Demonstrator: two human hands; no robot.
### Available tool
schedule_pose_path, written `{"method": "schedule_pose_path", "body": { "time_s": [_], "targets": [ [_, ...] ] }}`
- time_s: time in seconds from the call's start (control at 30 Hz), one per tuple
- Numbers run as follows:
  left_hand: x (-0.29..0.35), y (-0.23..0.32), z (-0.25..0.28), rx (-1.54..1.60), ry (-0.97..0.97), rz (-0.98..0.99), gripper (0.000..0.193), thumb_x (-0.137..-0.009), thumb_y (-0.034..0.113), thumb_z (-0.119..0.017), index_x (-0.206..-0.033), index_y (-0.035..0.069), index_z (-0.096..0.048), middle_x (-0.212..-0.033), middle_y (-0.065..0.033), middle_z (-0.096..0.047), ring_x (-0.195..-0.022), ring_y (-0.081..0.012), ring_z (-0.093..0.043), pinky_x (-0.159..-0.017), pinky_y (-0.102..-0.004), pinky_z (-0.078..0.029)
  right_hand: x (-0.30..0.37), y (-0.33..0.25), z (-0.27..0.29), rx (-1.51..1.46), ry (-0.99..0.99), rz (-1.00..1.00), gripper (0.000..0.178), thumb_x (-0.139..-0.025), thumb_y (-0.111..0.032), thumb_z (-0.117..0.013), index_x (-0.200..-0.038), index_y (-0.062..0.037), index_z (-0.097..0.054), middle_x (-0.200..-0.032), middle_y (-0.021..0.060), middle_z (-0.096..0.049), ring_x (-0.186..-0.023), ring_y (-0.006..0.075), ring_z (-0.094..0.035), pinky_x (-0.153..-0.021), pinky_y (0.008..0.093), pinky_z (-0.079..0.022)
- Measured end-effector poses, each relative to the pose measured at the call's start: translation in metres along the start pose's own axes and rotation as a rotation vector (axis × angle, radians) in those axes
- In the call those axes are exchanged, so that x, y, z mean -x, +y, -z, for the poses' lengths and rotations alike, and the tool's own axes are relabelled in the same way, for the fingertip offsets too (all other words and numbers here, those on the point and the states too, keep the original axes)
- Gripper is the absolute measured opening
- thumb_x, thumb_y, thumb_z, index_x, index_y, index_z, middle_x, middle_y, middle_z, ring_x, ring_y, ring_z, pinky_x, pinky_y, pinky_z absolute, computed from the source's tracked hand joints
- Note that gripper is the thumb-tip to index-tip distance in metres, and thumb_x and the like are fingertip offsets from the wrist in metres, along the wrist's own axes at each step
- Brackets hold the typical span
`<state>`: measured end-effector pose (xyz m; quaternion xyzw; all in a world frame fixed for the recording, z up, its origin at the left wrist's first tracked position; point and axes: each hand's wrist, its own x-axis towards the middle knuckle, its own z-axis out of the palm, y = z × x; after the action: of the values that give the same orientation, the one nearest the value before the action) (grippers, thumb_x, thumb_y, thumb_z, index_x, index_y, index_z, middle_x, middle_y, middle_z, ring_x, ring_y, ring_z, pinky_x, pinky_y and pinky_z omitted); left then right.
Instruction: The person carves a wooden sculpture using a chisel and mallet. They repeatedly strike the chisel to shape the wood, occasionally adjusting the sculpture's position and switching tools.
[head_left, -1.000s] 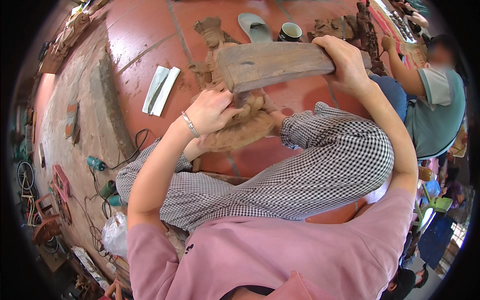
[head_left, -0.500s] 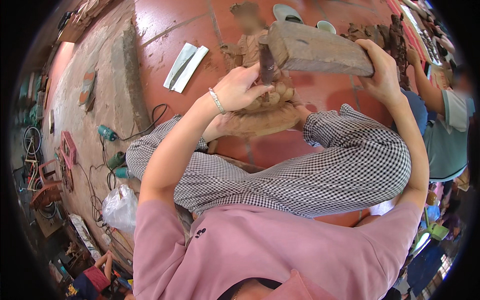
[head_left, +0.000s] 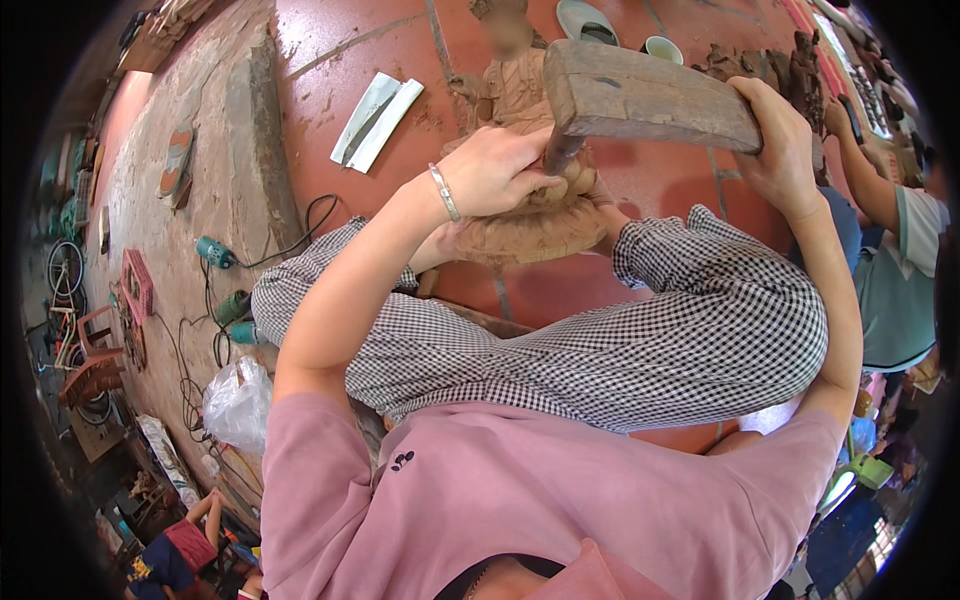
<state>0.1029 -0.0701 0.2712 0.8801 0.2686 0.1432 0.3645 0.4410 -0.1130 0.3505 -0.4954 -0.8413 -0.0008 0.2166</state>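
A carved wooden figure (head_left: 516,88) with a thick round base (head_left: 530,236) sits on the floor between my bare feet, ahead of my bent legs. My left hand (head_left: 497,172) is closed round a dark chisel (head_left: 563,152) at the lower part of the carving. Most of the chisel is hidden by my fingers and the mallet. In my right hand (head_left: 782,150) is the narrow end of a heavy wooden mallet (head_left: 650,100). Its broad block end is over the chisel's top; whether they touch I cannot tell.
White paper with a dark strip (head_left: 376,125) lies left of the carving. Green power tools (head_left: 215,252) with cords and a clear plastic bag (head_left: 238,402) are farther left. A bowl (head_left: 588,24), a cup (head_left: 663,50) and dark carvings stand beyond the mallet. Another person (head_left: 895,290) sits at right.
The mallet's block end has come over the chisel, whose upper shaft showed before. My left hand has shifted slightly right. The view has shifted slightly too.
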Motion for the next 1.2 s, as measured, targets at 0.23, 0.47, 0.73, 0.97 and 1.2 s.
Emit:
{"method": "schedule_pose_path", "body": {
  "time_s": [0.23, 0.47, 0.73, 0.97, 1.2],
  "targets": [
    [0.004, -0.011, -0.008, -0.092, 0.012, -0.112, 0.027, -0.09, 0.021, -0.063, -0.113, 0.009, -0.055, -0.075, -0.0182, -0.065, -0.073, -0.0403, -0.063, -0.064, -0.0489, -0.05, 0.0, 0.003, 0.0, 0.08, -0.012, 0.067, 0.048, -0.069, 0.004, -0.068, -0.116, 0.0008, -0.056, -0.1, 0.0186, -0.062, -0.093, 0.0388, -0.063, -0.081, 0.0339, -0.05],
    [0.007, -0.011, -0.012, -0.075, 0.075, -0.195, 0.022, -0.089, 0.02, -0.063, -0.108, 0.009, -0.054, -0.075, -0.0164, -0.065, -0.074, -0.0386, -0.063, -0.063, -0.0483, -0.05, 0.001, 0.001, 0.001, -0.022, 0.001, 0.083, 0.048, -0.066, 0.003, -0.07, -0.112, 0.0008, -0.056, -0.097, 0.0177, -0.061, -0.088, 0.0387, -0.061, -0.079, 0.0354, -0.05],
    [0.014, -0.021, -0.02, -0.158, 0.085, -0.265, 0.021, -0.088, 0.017, -0.064, -0.104, 0.009, -0.053, -0.075, -0.0128, -0.066, -0.072, -0.0342, -0.065, -0.061, -0.0447, -0.051, -0.004, -0.002, 0.002, 0.114, 0.005, 0.214, 0.05, -0.062, -0.003, -0.074, -0.109, -0.0015, -0.057, -0.097, 0.0158, -0.062, -0.085, 0.0361, -0.062, -0.077, 0.0392, -0.051],
    [0.022, -0.022, -0.025, -0.148, 0.153, -0.308, 0.02, -0.087, 0.017, -0.065, -0.101, 0.006, -0.056, -0.084, -0.0132, -0.067, -0.071, -0.0348, -0.065, -0.058, -0.0431, -0.051, -0.012, -0.012, 0.007, 0.091, 0.011, 0.305, 0.049, -0.062, -0.006, -0.075, -0.107, -0.0007, -0.057, -0.095, 0.0155, -0.063, -0.085, 0.0361, -0.063, -0.074, 0.0402, -0.051],
    [0.029, -0.017, -0.028, -0.019, 0.193, -0.194, 0.021, -0.084, 0.01, -0.068, -0.101, 0.003, -0.058, -0.085, -0.0134, -0.066, -0.07, -0.033, -0.067, -0.06, -0.0409, -0.053, -0.01, -0.011, 0.004, 0.151, 0.007, 0.29, 0.05, -0.061, -0.004, -0.074, -0.108, -0.001, -0.057, -0.097, 0.0164, -0.063, -0.087, 0.0367, -0.064, -0.076, 0.0397, -0.051]
  ]
}}
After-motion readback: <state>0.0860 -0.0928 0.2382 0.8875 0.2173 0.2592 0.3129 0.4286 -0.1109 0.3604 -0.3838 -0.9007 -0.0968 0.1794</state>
